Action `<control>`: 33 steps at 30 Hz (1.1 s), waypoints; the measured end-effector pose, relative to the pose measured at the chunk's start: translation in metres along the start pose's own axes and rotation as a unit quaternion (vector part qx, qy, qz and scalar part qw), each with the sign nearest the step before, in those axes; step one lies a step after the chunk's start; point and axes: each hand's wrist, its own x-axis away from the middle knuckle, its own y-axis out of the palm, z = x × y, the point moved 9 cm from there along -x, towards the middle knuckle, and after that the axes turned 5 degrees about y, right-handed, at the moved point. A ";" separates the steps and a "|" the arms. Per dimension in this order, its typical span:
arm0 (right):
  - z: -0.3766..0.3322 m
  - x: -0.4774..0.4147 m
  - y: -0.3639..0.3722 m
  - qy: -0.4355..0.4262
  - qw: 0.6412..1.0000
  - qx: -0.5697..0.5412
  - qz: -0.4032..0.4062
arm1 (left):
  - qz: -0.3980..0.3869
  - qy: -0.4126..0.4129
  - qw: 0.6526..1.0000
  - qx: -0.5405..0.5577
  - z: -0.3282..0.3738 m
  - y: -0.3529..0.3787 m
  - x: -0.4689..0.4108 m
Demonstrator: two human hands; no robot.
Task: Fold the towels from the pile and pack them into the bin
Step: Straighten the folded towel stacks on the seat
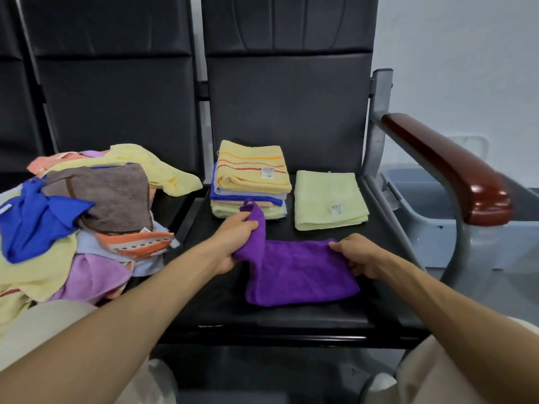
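Observation:
A purple towel point(297, 272) lies partly folded on the black seat point(291, 316) in front of me. My left hand point(236, 243) grips its left end and lifts a corner up. My right hand point(358, 258) pinches its right edge against the seat. Behind the towel stands a stack of folded towels point(250, 182) with a yellow striped one on top. Beside it lies a single folded pale green towel point(329, 199). The unfolded pile point(81, 217) of mixed colours covers the seat to the left. A grey bin point(420, 205) sits on the floor at the right, beyond the armrest.
A dark red armrest point(449, 167) on a grey metal frame stands between the seat and the bin. Black seat backs rise behind. My knees in light trousers show at the bottom left and right.

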 end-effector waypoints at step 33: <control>-0.101 0.053 0.019 -0.285 0.957 -0.048 -0.027 | -0.132 -0.105 0.960 0.224 -0.045 0.066 0.018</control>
